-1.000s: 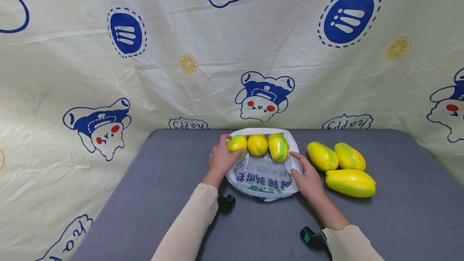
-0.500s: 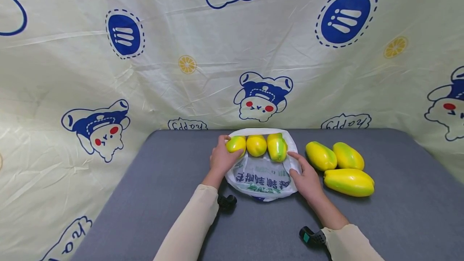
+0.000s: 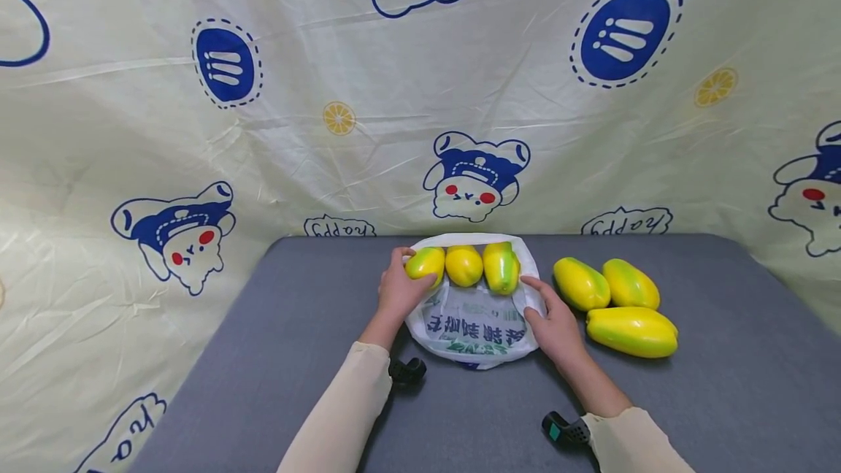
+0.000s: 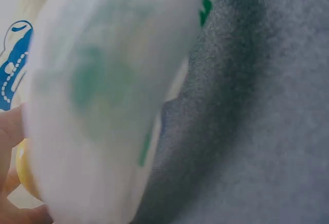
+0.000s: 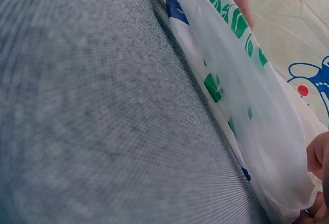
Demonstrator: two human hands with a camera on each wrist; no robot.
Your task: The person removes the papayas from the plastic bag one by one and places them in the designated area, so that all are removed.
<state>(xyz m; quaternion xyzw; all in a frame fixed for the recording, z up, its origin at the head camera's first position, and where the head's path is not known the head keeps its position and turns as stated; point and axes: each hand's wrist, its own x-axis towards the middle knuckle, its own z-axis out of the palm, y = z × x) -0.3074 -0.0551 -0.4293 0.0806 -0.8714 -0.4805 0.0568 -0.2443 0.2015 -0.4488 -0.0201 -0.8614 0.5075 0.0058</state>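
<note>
Head view: my left hand (image 3: pixel 397 289) curls round the leftmost of three yellow-green fruits (image 3: pixel 425 265) lined up at the far edge of the white plastic bag (image 3: pixel 474 323). My right hand (image 3: pixel 554 321) lies on the bag's right edge, fingers fairly straight, forefinger reaching toward the rightmost bagged fruit (image 3: pixel 501 267). Risk, as I judge it: the bag is thin and slack, so the round fruits may roll off the far rim onto the grey tabletop (image 3: pixel 263 356). Three more loose fruits (image 3: pixel 631 331) lie well to the right, clear of my hands. A printed curtain (image 3: pixel 197 130) hangs behind.

Left wrist view: blurred bag film (image 4: pixel 103 90) fills the frame; a sliver of yellow fruit (image 4: pixel 23 170) sits against my fingers (image 4: pixel 10 131). The grip itself is not shown clearly.

Right wrist view: the bag (image 5: pixel 241 106) lies low on the tabletop (image 5: pixel 92 111), my fingertips (image 5: pixel 318 154) at its edge. Nothing obstructs.
</note>
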